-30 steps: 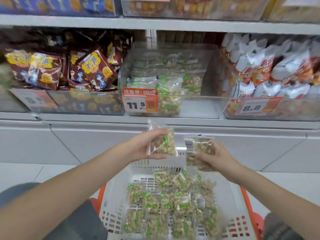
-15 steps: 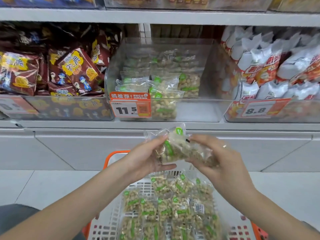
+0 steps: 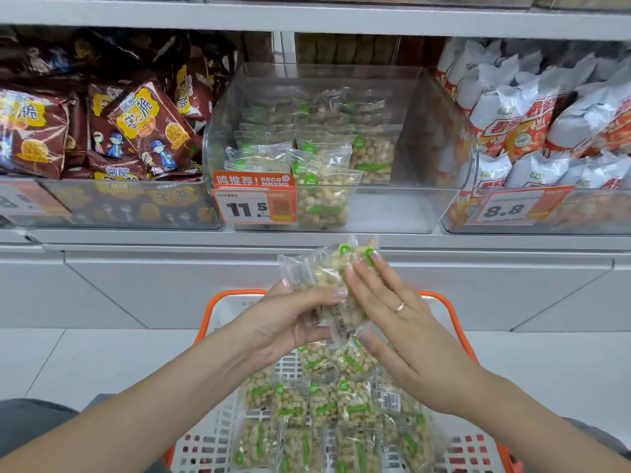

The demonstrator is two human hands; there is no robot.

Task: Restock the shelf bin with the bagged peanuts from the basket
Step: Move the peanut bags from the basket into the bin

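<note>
Two hands: left [image 3: 283, 322] grips peanut bags [image 3: 327, 268], right [image 3: 392, 319] flat, fingers straight, hiding bag count.

Clear, crinkly plastic film on the peanut bags [image 3: 327, 278], glossy, catching the light, pale nuts showing through. More of that shiny film on the bags in the basket [image 3: 211, 435], itself white slotted plastic with a smooth orange rim. The shelf bin [image 3: 403, 209] is see-through hard plastic, slick and faintly reflective. Brown snack packs [image 3: 146, 131] gleam like foil; the white ones [image 3: 519, 124] look softer, creased. The price tag [image 3: 254, 206] looks like matt paper. The shelf edge [image 3: 307, 18] is smooth, grey, painted metal by the look.
</note>
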